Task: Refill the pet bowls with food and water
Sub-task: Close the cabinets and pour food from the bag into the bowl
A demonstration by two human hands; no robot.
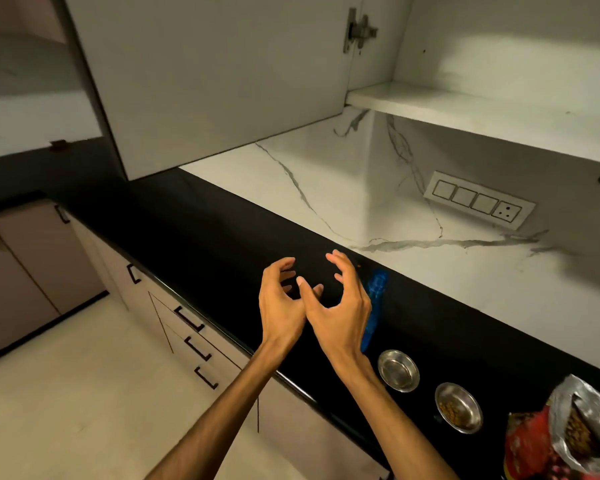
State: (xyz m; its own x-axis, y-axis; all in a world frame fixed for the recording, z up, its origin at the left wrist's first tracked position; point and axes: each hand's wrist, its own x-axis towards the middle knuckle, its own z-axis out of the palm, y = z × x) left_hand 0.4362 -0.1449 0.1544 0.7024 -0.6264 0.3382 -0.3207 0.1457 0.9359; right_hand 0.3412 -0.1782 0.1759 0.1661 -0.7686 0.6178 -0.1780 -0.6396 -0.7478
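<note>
Two steel pet bowls stand on the black counter. The nearer-left bowl looks empty of kibble; whether it has water I cannot tell. The right bowl has brown kibble in it. An open red and silver food bag with kibble inside stands at the lower right. A blue plastic bottle lies on the counter, partly hidden behind my right hand. My left hand and my right hand hover close together above the counter, fingers spread and loosely curled, holding nothing.
An open upper cabinet door hangs above the counter, with a white shelf to its right. A switch panel is set in the marble wall. Drawers with dark handles run below the counter's edge. The pale floor lies to the left.
</note>
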